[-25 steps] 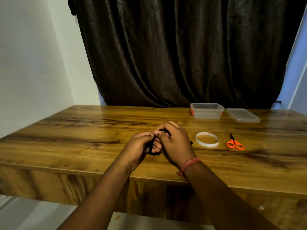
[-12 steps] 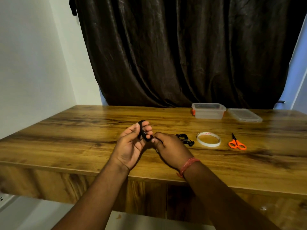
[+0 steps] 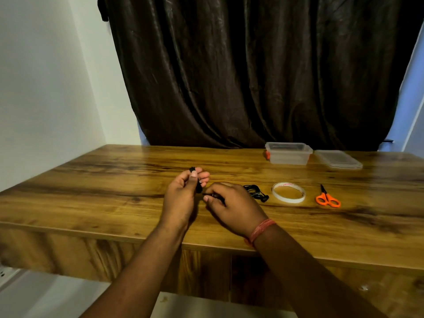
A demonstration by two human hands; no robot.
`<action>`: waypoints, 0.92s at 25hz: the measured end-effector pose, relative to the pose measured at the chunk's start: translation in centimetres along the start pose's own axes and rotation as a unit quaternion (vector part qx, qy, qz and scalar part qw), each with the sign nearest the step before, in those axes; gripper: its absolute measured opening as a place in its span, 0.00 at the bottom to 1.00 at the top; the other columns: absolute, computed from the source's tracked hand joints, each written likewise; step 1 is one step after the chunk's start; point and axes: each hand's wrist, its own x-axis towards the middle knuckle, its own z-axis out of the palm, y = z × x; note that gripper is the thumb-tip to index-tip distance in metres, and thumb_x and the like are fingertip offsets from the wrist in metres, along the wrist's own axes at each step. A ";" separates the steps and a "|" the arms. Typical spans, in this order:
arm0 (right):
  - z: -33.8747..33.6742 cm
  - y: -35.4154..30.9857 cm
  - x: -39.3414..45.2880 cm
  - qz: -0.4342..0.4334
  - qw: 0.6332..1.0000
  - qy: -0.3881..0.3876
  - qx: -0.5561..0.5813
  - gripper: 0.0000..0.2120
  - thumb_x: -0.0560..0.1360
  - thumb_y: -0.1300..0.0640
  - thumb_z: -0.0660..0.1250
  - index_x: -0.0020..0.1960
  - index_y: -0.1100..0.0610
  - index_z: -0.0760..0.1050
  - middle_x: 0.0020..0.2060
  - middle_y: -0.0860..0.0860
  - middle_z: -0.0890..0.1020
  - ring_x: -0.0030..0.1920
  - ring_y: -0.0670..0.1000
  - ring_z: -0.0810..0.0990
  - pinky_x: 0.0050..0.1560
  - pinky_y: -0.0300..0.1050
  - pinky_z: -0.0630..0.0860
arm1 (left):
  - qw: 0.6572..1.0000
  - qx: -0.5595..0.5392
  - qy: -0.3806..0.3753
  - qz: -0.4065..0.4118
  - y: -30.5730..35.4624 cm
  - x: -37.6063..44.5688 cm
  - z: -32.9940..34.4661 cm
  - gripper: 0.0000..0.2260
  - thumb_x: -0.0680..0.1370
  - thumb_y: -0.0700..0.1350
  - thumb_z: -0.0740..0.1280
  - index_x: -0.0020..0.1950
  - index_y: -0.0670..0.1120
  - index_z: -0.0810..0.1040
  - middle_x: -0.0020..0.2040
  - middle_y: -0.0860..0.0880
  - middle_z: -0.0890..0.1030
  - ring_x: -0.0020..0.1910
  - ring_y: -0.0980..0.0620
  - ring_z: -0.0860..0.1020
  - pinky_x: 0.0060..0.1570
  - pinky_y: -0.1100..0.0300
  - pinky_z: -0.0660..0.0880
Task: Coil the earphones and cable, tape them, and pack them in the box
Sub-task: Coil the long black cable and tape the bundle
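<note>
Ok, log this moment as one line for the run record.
phase: coiling cable | left hand: holds black coil | right hand: pinches loose end | earphones: on table | tape roll, box: untouched

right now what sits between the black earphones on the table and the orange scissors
The white roll of tape lies flat between the black earphones and the orange scissors, in the head view.

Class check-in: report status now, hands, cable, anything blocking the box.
Left hand gripping black cable coil; right hand pinching its loose end. Earphones lying on table, tape roll untouched. Box open, nothing blocking it.
</note>
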 end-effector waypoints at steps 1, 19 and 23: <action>-0.1 0.2 0.1 0.013 0.999 0.021 0.027 0.05 0.79 0.52 0.66 0.51 0.51 0.79 0.47 0.46 0.81 0.47 0.44 0.77 0.47 0.41 0.75 | 1.000 0.019 -0.011 -0.013 -0.3 0.1 0.1 0.09 0.82 0.44 0.63 0.52 0.48 0.83 0.50 0.43 0.85 0.52 0.44 0.82 0.58 0.47 0.76; -1.1 1.2 0.7 0.082 0.977 0.125 0.151 0.05 0.77 0.60 0.68 0.45 0.52 0.81 0.43 0.43 0.80 0.48 0.40 0.76 0.49 0.32 0.71 | 0.969 0.000 -0.201 -0.142 1.8 -1.5 0.6 0.09 0.77 0.40 0.60 0.38 0.41 0.76 0.28 0.48 0.70 0.27 0.52 0.72 0.29 0.64 0.70; -0.9 1.4 0.8 0.090 0.977 0.112 0.157 0.05 0.78 0.58 0.67 0.47 0.51 0.81 0.44 0.41 0.79 0.49 0.40 0.77 0.51 0.35 0.72 | 0.967 -0.016 -0.209 -0.144 1.6 -1.3 0.4 0.09 0.77 0.43 0.60 0.38 0.42 0.73 0.28 0.48 0.69 0.28 0.52 0.71 0.30 0.62 0.68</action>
